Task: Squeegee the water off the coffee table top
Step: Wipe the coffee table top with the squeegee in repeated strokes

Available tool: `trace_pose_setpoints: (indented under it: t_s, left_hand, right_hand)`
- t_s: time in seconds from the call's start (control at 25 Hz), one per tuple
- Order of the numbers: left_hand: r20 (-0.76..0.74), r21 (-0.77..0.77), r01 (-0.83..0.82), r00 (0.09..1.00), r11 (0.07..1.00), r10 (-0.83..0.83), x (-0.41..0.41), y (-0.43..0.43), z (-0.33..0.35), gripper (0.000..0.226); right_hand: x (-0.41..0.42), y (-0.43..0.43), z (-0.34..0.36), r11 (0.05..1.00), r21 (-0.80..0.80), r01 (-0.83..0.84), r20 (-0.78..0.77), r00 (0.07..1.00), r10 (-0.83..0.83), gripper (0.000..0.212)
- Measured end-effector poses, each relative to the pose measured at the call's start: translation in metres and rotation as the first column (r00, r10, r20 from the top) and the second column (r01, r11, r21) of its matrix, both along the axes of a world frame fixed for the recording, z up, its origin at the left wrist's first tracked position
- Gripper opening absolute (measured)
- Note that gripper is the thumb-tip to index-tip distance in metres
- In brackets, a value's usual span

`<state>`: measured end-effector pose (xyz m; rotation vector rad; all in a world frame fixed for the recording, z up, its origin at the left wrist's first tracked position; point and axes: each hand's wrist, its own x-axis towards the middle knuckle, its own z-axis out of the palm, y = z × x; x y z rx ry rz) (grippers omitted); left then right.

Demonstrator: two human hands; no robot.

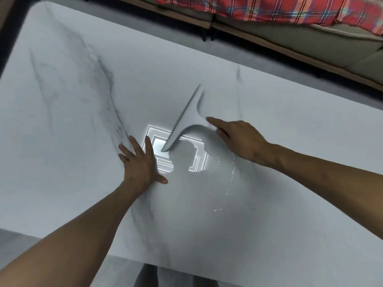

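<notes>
A grey T-shaped squeegee [187, 119] lies on the white marble coffee table top [83, 112], blade edge toward the left. My right hand [238, 137] is over the squeegee's handle, index finger stretched along it, the other fingers curled round the handle end. My left hand [143, 160] rests flat on the table with fingers spread, just left of the blade's near tip. A thin arc of water droplets [228, 183] glints on the surface near my right wrist. The squeegee looks blurred.
A ceiling light's reflection [178, 156] shines on the table between my hands. A sofa [310, 40] with a red plaid blanket [269, 9] runs beyond the far edge. The table's near edge [186, 268] is close to me, with grey floor below.
</notes>
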<state>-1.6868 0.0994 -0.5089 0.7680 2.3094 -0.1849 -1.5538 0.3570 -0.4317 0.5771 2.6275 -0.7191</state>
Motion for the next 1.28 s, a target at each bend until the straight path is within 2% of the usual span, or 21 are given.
trace_pose_setpoints:
  t_s: [0.16, 0.36, 0.52, 0.6, 0.68, 0.72, 0.88, 1.0, 1.12, 1.28]
  left_hand:
    - [-0.002, 0.018, -0.007, 1.000, 1.000, 0.007, 0.001, -0.001, -0.003, 0.156]
    - [-0.015, 0.004, 0.005, 1.000, 1.000, -0.005, 0.002, 0.002, -0.002, 0.155]
    - [-0.024, -0.027, -0.014, 1.000, 1.000, 0.013, 0.004, 0.006, 0.003, 0.154]
    - [-0.050, 0.010, 0.026, 0.998, 1.000, -0.025, 0.008, 0.017, 0.003, 0.153]
    - [-0.088, 0.066, 0.116, 0.990, 0.991, -0.110, 0.016, 0.043, -0.002, 0.153]
    - [-0.096, 0.076, 0.111, 0.990, 0.991, -0.103, 0.021, 0.057, -0.004, 0.154]
    - [-0.063, 0.010, -0.143, 0.988, 0.990, 0.143, 0.029, 0.086, -0.016, 0.161]
    - [-0.072, 0.010, -0.180, 0.981, 0.984, 0.180, 0.025, 0.077, -0.021, 0.163]
    - [-0.037, 0.029, -0.158, 0.987, 0.987, 0.159, 0.023, 0.077, -0.020, 0.162]
    - [-0.033, 0.010, -0.144, 0.989, 0.990, 0.144, 0.022, 0.077, -0.018, 0.163]
  right_hand:
    - [0.001, -0.015, -0.024, 0.996, 0.032, -0.083, 0.025, 0.996, 0.083, 0.046]
    - [0.112, 0.028, -0.009, 0.991, 0.041, -0.128, 0.143, 0.982, 0.121, 0.048]
    - [0.172, 0.062, 0.014, 0.990, 0.096, -0.105, 0.239, 0.968, 0.079, 0.053]
    - [0.161, 0.073, 0.015, 0.992, 0.114, -0.052, 0.182, 0.983, 0.030, 0.048]
    - [0.122, 0.087, 0.010, 0.993, 0.100, 0.058, 0.053, 0.997, -0.063, 0.043]
    - [0.093, 0.094, 0.006, 0.990, 0.084, 0.113, -0.009, 0.994, -0.112, 0.043]
    - [-0.036, 0.104, -0.021, 0.972, 0.021, 0.235, -0.132, 0.964, -0.230, 0.044]
    - [-0.097, 0.079, -0.036, 0.951, -0.066, 0.301, -0.149, 0.940, -0.307, 0.046]
    - [-0.099, 0.050, -0.043, 0.973, -0.051, 0.225, -0.112, 0.967, -0.229, 0.047]
    - [-0.023, 0.049, -0.040, 0.999, -0.021, 0.038, -0.041, 0.998, -0.038, 0.047]
